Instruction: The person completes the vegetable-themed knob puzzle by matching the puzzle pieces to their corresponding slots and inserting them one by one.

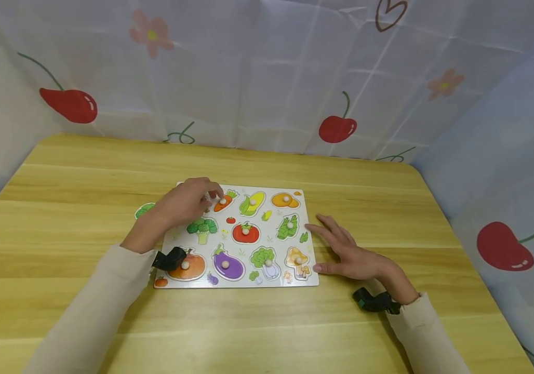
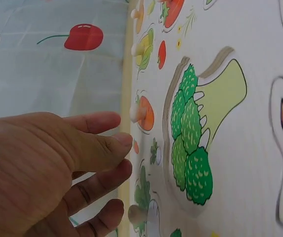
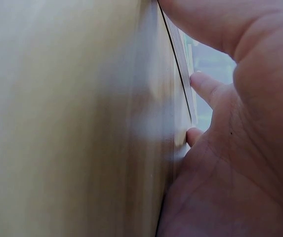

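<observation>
A white knob puzzle board [image 1: 234,284] with vegetable pieces lies on the table. My left hand [image 1: 189,200] is over its far left corner, fingers loosely bent beside the knob of the carrot piece [image 1: 223,203]. In the left wrist view a gap shows between thumb and fingers, with nothing held. Below that hand is the broccoli recess [image 2: 193,133], a printed broccoli inside and no knob. A green piece [image 1: 144,209] lies left of the board, partly hidden by the left forearm. My right hand [image 1: 348,254] is spread, its fingertips at the board's right edge.
Other knobbed pieces sit in the board, among them a tomato [image 1: 245,233], an eggplant [image 1: 228,266] and a pumpkin [image 1: 189,267]. The wooden table [image 1: 295,332] extends around the board. A cherry-printed curtain [image 1: 248,78] stands behind the table's far edge.
</observation>
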A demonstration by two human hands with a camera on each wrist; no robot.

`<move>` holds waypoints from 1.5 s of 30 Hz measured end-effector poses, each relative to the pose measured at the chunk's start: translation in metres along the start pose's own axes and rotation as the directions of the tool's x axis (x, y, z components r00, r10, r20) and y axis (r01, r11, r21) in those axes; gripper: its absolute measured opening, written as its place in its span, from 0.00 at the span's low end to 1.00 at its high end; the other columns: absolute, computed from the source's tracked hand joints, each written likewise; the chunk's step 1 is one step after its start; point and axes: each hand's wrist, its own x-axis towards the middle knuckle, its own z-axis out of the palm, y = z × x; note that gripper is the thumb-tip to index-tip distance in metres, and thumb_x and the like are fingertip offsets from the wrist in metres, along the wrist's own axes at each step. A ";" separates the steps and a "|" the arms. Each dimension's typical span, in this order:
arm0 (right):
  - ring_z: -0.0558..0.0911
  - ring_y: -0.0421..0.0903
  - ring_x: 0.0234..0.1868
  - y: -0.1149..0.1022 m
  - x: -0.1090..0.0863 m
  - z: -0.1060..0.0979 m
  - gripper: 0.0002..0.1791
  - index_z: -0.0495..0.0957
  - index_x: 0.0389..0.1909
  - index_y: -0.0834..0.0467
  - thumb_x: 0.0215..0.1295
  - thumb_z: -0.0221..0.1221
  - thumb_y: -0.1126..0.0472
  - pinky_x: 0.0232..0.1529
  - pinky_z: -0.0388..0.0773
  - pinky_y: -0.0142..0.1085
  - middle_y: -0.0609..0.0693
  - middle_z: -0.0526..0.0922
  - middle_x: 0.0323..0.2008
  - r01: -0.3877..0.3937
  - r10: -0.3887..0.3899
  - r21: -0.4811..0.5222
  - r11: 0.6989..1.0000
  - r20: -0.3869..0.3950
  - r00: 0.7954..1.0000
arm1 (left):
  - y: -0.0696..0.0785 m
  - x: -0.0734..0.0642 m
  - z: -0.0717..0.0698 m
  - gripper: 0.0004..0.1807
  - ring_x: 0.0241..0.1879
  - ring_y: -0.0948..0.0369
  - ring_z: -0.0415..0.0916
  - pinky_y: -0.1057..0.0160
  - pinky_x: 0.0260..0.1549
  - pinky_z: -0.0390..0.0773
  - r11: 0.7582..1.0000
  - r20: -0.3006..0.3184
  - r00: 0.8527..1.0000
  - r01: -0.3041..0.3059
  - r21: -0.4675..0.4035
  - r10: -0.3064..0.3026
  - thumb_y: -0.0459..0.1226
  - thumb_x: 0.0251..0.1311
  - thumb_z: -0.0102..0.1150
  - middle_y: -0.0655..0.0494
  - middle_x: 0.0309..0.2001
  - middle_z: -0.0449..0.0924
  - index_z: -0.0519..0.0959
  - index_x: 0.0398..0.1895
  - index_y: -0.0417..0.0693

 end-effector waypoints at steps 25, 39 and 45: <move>0.36 0.67 0.78 0.000 -0.001 0.000 0.49 0.48 0.80 0.43 0.64 0.66 0.45 0.67 0.41 0.74 0.56 0.33 0.80 -0.006 0.006 0.008 1.000 0.002 1.000 | -0.042 -0.055 -0.045 0.14 0.37 0.54 0.72 0.61 0.32 0.74 0.988 0.008 0.993 0.116 -0.101 -0.116 0.31 0.62 0.64 0.48 0.40 0.78 0.81 0.51 0.40; 0.36 0.66 0.78 -0.001 0.000 0.000 0.49 0.48 0.80 0.42 0.64 0.66 0.45 0.67 0.41 0.74 0.56 0.33 0.80 0.000 0.000 0.006 1.000 0.003 1.000 | -0.073 -0.077 -0.059 0.14 0.40 0.54 0.72 0.64 0.35 0.73 0.973 0.080 0.980 0.190 -0.134 -0.180 0.27 0.61 0.62 0.45 0.45 0.79 0.81 0.50 0.38; 0.36 0.66 0.78 -0.001 0.000 0.000 0.49 0.48 0.80 0.42 0.64 0.66 0.45 0.67 0.41 0.74 0.56 0.33 0.80 0.001 -0.001 0.003 1.000 -0.002 1.000 | -0.074 -0.073 -0.053 0.10 0.42 0.54 0.73 0.62 0.39 0.74 0.979 0.097 0.984 0.158 -0.129 -0.146 0.29 0.62 0.64 0.49 0.43 0.81 0.83 0.46 0.41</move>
